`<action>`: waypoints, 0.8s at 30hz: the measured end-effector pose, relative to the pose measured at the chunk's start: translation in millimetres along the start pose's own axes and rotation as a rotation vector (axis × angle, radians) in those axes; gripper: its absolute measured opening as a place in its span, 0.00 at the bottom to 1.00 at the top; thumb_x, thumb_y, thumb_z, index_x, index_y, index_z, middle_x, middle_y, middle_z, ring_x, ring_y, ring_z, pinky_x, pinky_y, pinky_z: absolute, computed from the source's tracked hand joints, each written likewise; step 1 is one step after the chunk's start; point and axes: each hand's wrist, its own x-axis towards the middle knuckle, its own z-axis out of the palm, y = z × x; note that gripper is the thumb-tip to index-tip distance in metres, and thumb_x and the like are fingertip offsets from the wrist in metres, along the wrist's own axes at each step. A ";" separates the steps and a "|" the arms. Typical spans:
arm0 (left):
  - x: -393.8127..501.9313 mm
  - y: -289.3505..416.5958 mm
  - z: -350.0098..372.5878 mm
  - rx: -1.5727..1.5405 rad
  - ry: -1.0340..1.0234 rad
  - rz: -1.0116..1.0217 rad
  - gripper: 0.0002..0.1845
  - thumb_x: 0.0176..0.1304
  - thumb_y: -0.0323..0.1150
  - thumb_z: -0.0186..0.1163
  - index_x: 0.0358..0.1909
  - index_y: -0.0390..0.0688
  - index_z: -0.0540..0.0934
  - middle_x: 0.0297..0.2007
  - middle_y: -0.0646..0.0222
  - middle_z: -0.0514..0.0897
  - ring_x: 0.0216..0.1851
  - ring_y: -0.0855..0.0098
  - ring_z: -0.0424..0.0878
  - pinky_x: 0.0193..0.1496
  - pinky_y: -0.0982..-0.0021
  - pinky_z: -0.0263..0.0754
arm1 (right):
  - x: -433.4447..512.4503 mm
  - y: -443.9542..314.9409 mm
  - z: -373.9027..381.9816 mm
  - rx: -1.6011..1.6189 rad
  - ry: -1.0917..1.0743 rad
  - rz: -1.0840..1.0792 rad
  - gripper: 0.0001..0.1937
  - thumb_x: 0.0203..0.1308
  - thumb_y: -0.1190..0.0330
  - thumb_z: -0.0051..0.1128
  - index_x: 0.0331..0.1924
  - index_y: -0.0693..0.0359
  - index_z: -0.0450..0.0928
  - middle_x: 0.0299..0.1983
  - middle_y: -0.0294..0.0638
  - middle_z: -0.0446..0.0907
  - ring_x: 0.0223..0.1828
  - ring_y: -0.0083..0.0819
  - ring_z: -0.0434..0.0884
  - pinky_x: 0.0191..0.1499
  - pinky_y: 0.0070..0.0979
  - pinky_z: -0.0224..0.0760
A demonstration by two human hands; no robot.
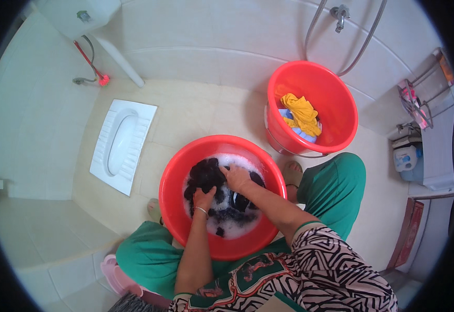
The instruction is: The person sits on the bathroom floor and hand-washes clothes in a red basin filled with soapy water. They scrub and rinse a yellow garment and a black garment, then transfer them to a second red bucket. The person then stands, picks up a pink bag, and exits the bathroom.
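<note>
Between my knees stands a round red plastic basin [167, 187] with sudsy water [236, 231] and black clothes [205, 173] in it. My left hand [204, 199], with a bangle at its wrist, is at the near edge of a bunched black garment, its thumb raised. My right hand [235, 177] touches the same garment from the right, fingers bent onto the cloth. More dark cloth lies in the foam below and right of my hands. How far the fingers close on the cloth is partly hidden.
A red bucket [340, 117] behind the basin holds yellow cloth [300, 113] and light blue cloth. A squat toilet [123, 146] is set in the floor at left. A pink plastic basin [119, 275] is by my left knee. A tap [341, 17] and hoses are on the wall; a wire rack [418, 101] hangs right.
</note>
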 end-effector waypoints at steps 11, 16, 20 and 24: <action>5.1 -16.1 1.2 -0.730 -0.166 -0.245 0.25 0.48 0.39 0.65 0.46 0.35 0.77 0.40 0.57 0.81 0.45 0.57 0.78 0.51 0.65 0.71 | 33.5 23.4 61.5 0.167 -0.220 0.299 0.17 0.59 0.60 0.43 0.42 0.56 0.82 0.47 0.46 0.80 0.50 0.41 0.79 0.50 0.39 0.71; -19.5 19.0 -34.4 -1.248 -0.230 -0.419 0.32 0.54 0.54 0.59 0.58 0.49 0.70 0.56 0.62 0.73 0.58 0.60 0.68 0.61 0.50 0.58 | 19.8 -5.9 11.9 0.818 0.034 0.180 0.12 0.48 0.68 0.53 0.37 0.61 0.82 0.41 0.49 0.81 0.44 0.43 0.81 0.46 0.34 0.73; -5.8 2.2 -46.3 -1.387 -0.621 -0.102 0.37 0.58 0.66 0.47 0.60 0.50 0.70 0.56 0.65 0.73 0.57 0.61 0.69 0.61 0.52 0.60 | -58.9 -65.4 -31.8 0.945 0.197 -0.429 0.12 0.45 0.68 0.56 0.34 0.64 0.81 0.35 0.50 0.81 0.39 0.42 0.81 0.43 0.33 0.73; 4.0 -35.7 -26.3 -1.564 -0.569 -0.012 0.29 0.64 0.54 0.47 0.57 0.43 0.70 0.55 0.61 0.74 0.55 0.60 0.72 0.60 0.56 0.66 | -123.4 -112.1 -40.9 0.794 0.295 -0.567 0.11 0.44 0.63 0.58 0.30 0.61 0.81 0.30 0.49 0.79 0.34 0.45 0.80 0.39 0.38 0.74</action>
